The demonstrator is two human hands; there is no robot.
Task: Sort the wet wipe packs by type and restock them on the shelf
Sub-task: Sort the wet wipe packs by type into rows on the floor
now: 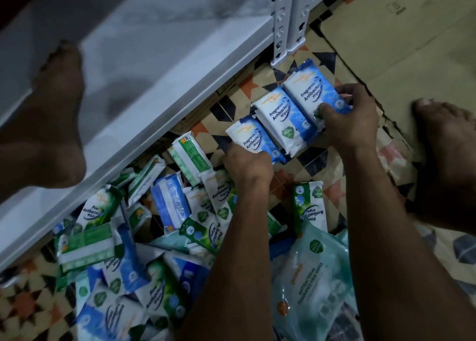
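Nearest you lies a loose heap of wet wipe packs (144, 243) on the patterned floor (291, 181): green "Pine Antibacterial Wipes" packs mixed with blue ones, and a large pale teal pack (311, 271) at the heap's right edge. Beyond the heap, three blue-and-white "Fragrance Free Antibacterial Wipes" packs stand side by side in a slanted row on the floor, touching one another. Your left hand (247, 164) grips the near pack (253, 141), fingers curled round its lower end. The middle pack (282, 119) sits between your hands. Your right hand (351, 120) holds the far pack (313, 91), thumb on its face, fingers wrapped over its right edge. Flattened cardboard (401, 36) lies right of the row. Farther left, the white shelf (144, 65) stretches diagonally, its slotted upright (280, 24) standing just beyond the row. One bare foot (55, 124) rests on the shelf, the other foot (448, 145) on the cardboard.
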